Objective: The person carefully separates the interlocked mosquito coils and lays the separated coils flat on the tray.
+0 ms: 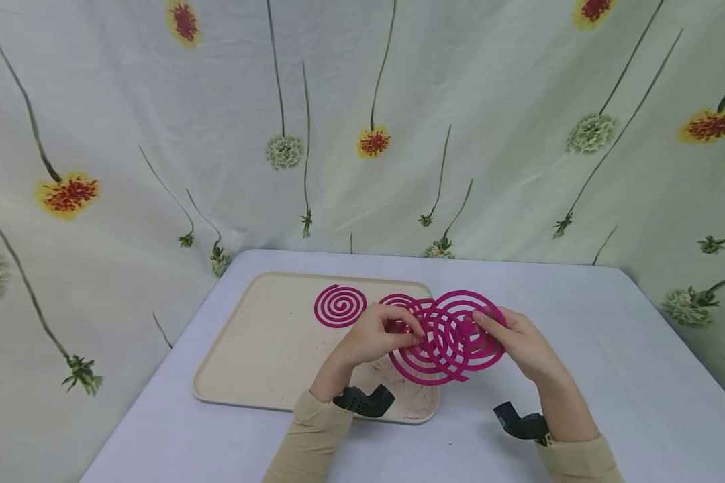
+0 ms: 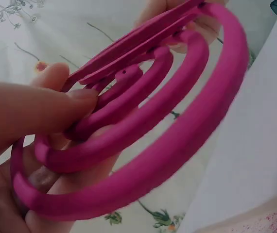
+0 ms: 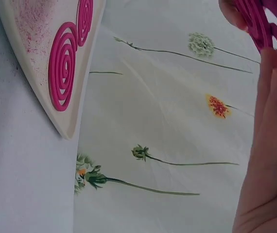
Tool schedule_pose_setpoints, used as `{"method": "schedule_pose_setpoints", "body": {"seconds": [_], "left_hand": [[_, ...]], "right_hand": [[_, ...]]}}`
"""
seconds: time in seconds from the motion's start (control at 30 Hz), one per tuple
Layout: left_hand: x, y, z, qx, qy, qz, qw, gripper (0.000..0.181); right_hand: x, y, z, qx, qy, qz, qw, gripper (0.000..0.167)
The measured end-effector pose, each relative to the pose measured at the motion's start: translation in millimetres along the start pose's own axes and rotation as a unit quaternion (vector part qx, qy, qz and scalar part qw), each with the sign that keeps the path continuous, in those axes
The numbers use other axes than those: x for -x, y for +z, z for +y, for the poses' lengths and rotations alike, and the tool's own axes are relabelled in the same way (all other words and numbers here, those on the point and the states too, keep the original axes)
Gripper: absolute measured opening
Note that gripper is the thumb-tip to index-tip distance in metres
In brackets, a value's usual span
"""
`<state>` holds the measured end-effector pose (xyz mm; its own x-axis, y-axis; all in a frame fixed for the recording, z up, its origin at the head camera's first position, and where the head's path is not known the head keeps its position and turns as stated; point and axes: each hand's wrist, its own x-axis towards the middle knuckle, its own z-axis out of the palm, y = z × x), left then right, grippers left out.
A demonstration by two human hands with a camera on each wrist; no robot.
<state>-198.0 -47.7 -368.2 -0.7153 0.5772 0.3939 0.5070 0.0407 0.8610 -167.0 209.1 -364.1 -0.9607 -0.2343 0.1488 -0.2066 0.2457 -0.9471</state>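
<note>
My left hand (image 1: pixel 371 333) pinches a magenta mosquito coil (image 2: pixel 146 172) between thumb and fingers, over the right side of the tray. Its spiral loops spread out in the left wrist view. My right hand (image 1: pixel 524 342) grips a second magenta coil (image 1: pixel 464 293) by its right edge, thumb on top. In the head view the held coils overlap, and whether their loops are interlocked I cannot tell. A separate coil (image 1: pixel 340 306) lies flat on the beige tray (image 1: pixel 250 349). Another coil (image 1: pixel 395 296) lies on the tray behind the held ones, partly covered.
Magenta crumbs dot the tray's right part. The tray stands on a white-covered table (image 1: pixel 628 376), left of the middle. A flower-printed cloth (image 1: pixel 338 201) hangs behind it. Black wrist devices (image 1: pixel 365 400) sit on both forearms.
</note>
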Motion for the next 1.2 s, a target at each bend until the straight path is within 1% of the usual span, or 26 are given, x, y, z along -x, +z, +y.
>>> {"method": "schedule_pose_setpoints", "body": {"seconds": [0.07,0.13,0.17,0.23,0.3,0.33,0.4,0.43,0.47,0.5,0.57,0.63,0.67,0.7,0.73,0.8,0.87,0.93,0.97,1.03,1.1,1.13,1.2], "left_hand": [[-1.1,2.2,-0.7,0.018,-0.004,0.039,0.999,0.006],[-2.7,4.0,-1.3,0.043,-0.011,0.088,0.9951,0.007],[-3.4,4.8,-1.5,0.056,-0.013,0.115,0.9917,0.008],[-4.4,6.2,-1.0,0.087,-0.017,0.165,0.9823,0.01],[-5.6,8.1,-0.3,0.109,-0.021,0.209,0.9717,0.012],[-6.2,9.5,0.1,0.119,-0.019,0.224,0.9672,0.012],[-7.3,12.2,0.9,0.136,-0.013,0.239,0.9614,0.014],[-7.7,13.2,1.2,0.143,-0.011,0.237,0.9609,0.015],[-7.6,13.7,1.5,0.145,-0.009,0.229,0.9624,0.016],[-7.2,13.6,2.0,0.147,-0.01,0.213,0.9659,0.017],[-5.6,11.2,1.5,0.13,-0.012,0.165,0.9775,0.017],[-3.1,7.0,1.3,0.099,-0.014,0.105,0.9895,0.017],[-2.1,4.6,0.6,0.082,-0.01,0.074,0.9939,0.017],[-1.1,2.3,0.4,0.066,-0.008,0.045,0.9967,0.016],[0.0,0.1,0.2,0.052,-0.006,0.02,0.9984,0.016],[1.4,-2.7,0.2,0.032,-0.007,-0.024,0.9992,0.016],[1.7,-4.0,0.1,0.017,-0.011,-0.049,0.9986,0.016],[1.7,-3.9,-0.1,0.004,-0.017,-0.056,0.9983,0.017],[1.3,-3.4,-0.7,-0.001,-0.019,-0.051,0.9985,0.017],[0.2,-1.8,-2.1,-0.002,-0.019,-0.027,0.9995,0.017],[-1.0,0.6,-3.3,0.013,-0.022,0.009,0.9996,0.016],[-1.9,2.0,-3.6,0.027,-0.026,0.032,0.9988,0.015],[-3.8,5.6,-3.6,0.063,-0.042,0.08,0.9938,0.013]], "right_hand": [[-1.3,4.8,0.2,-0.011,-0.009,0.044,0.9989,0.036],[-1.5,9.8,-1.0,-0.032,-0.006,0.086,0.9957,0.041],[-1.5,12.2,-2.0,-0.046,-0.002,0.107,0.9932,0.042],[-1.4,16.5,-3.9,-0.074,0.003,0.142,0.9871,0.044],[-0.9,19.8,-6.1,-0.102,0.009,0.162,0.9815,0.045],[-0.8,20.8,-6.9,-0.113,0.009,0.167,0.9795,0.045],[-0.7,20.5,-7.7,-0.121,0.004,0.164,0.979,0.045],[-0.5,18.8,-7.7,-0.121,0.0,0.157,0.9801,0.045],[0.0,16.3,-7.7,-0.118,-0.002,0.148,0.9819,0.045],[0.7,12.8,-7.5,-0.109,-0.004,0.134,0.985,0.045],[2.8,3.6,-6.6,-0.079,-0.01,0.093,0.9924,0.044],[5.8,-6.4,-5.6,-0.052,-0.008,0.045,0.9976,0.041],[7.3,-10.9,-5.1,-0.04,-0.005,0.019,0.999,0.04],[8.5,-14.9,-4.6,-0.029,-0.002,-0.005,0.9996,0.039],[9.3,-18.3,-4.1,-0.02,0.0,-0.031,0.9993,0.038],[10.2,-22.4,-3.3,-0.007,0.009,-0.081,0.9967,0.038],[10.3,-24.1,-2.7,0.004,0.014,-0.124,0.9921,0.036],[9.9,-24.5,-2.1,0.02,0.018,-0.157,0.9872,0.032],[9.8,-24.5,-2.0,0.027,0.021,-0.164,0.9859,0.03],[9.6,-24.1,-1.9,0.041,0.023,-0.155,0.9868,0.027],[8.8,-22.9,-1.7,0.045,0.022,-0.128,0.9905,0.026],[8.3,-21.7,-1.7,0.044,0.02,-0.107,0.9931,0.027],[6.9,-18.0,-1.7,0.036,0.014,-0.054,0.9978,0.029]]}}
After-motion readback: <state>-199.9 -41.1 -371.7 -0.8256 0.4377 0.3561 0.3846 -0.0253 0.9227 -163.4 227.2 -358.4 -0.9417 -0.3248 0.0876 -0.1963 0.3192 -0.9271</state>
